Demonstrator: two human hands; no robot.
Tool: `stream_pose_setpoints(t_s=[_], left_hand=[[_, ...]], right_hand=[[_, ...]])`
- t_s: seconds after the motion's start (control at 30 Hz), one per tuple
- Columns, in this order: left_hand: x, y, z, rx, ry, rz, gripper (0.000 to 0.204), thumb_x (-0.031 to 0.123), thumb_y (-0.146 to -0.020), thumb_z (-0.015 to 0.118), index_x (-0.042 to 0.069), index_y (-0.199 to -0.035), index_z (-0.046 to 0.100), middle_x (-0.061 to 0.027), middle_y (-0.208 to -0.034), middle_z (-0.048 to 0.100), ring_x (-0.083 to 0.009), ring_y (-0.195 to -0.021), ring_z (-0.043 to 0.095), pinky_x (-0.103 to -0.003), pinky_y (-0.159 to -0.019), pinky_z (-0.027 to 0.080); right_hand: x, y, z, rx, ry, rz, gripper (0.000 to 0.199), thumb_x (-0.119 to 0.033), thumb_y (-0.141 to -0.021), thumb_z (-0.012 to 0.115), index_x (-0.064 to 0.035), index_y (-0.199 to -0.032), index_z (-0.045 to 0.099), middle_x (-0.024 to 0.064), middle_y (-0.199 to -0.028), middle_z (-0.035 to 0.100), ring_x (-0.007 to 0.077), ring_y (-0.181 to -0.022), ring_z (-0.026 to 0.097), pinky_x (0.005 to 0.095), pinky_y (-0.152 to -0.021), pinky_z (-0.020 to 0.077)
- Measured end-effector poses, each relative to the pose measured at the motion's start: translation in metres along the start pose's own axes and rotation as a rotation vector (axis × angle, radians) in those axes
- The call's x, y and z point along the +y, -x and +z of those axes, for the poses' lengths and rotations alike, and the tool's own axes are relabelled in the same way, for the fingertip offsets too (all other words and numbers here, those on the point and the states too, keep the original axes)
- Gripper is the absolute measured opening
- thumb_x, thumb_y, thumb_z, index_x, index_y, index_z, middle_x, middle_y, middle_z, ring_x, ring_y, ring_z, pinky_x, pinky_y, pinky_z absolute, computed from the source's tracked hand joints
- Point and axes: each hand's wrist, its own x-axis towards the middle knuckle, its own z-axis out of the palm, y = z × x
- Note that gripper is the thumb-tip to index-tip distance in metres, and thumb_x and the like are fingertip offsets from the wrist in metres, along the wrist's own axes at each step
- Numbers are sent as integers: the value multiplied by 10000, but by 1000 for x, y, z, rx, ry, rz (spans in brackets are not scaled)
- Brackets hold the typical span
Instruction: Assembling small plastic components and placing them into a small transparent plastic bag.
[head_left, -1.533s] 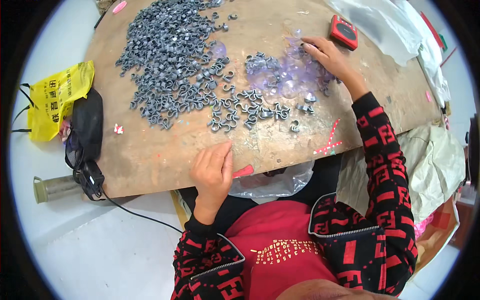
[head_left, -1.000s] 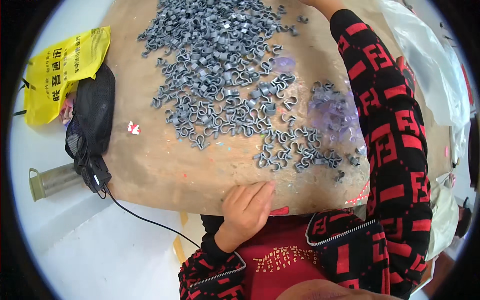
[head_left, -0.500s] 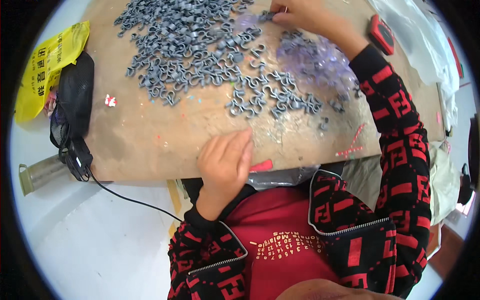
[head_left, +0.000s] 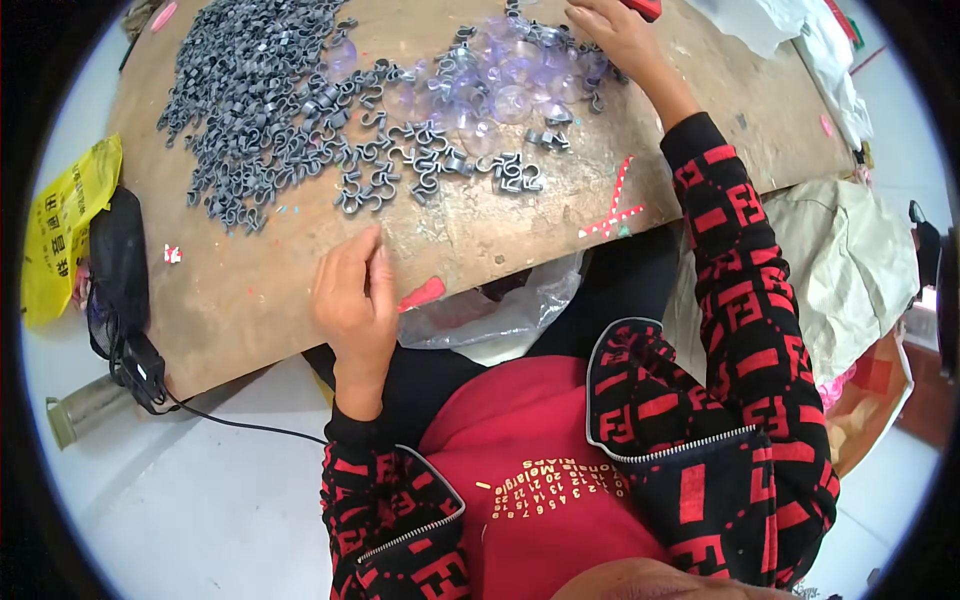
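We reach right hand (head_left: pixel 620 35) to 1 o'clock, fingers curled over clear round plastic suction cups (head_left: pixel 510 70) on worn brown wooden bench (head_left: pixel 480 235); whether it grips one, we cannot tell. Better pick single cup, not disturb grey plastic hook clips (head_left: pixel 270 110) at 11 o'clock. Left hand (head_left: pixel 355 300) flat, empty, rests near bench edge.

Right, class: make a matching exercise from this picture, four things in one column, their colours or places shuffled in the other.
Things:
1. clips
2. suction cups
3. bag
4. left hand

Descriptions:
A. yellow, at the board's left edge
B. grey, heaped at upper left
C. flat on the board's near edge
D. clear, near the right hand

Pairs: 1-B, 2-D, 3-A, 4-C
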Motion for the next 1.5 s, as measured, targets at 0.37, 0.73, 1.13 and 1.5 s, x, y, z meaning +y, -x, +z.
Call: stream_pose_setpoints(t_s=[0.37, 0.73, 1.13, 1.5], left_hand=[[0, -1, -2, -25, -33, 1, 206, -16, -761, 595, 11, -965, 610, -113, -846, 624, -256, -740, 588, -331, -661, 454], [-8, -2, 2, 13, -15, 9, 240, -21, -734, 623, 20, -970, 619, -111, -850, 629, -259, -734, 589, -329, -655, 460], [-6, 6, -8, -11, 40, 1, 272, -7, -718, 639, 30, -986, 615, -103, -856, 626, -255, -716, 588, -328, -625, 453], [-10, 1, 3, 31, 8, 9, 195, 13, -762, 613, 25, -956, 617, -111, -805, 612, -257, -696, 578, -333, -634, 455]], right_hand=[[-18, 35, 30, 4, -326, -22, 386, -322, -911, 453, -19, -1109, 584, 130, -1075, 611, 243, -997, 566, 307, -869, 411], [-23, -58, 48, -416, -242, -56, 391, -306, -885, 510, 9, -1106, 575, 163, -1068, 608, 223, -1011, 556, 319, -867, 418], [-156, -91, 115, -397, -90, -897, 215, -217, -827, 584, -45, -943, 640, 142, -935, 625, 250, -841, 581, 334, -735, 455], [-124, -16, 55, -590, -227, -405, 223, -205, -826, 580, -58, -989, 617, 134, -892, 629, 282, -811, 595, 356, -724, 466]])
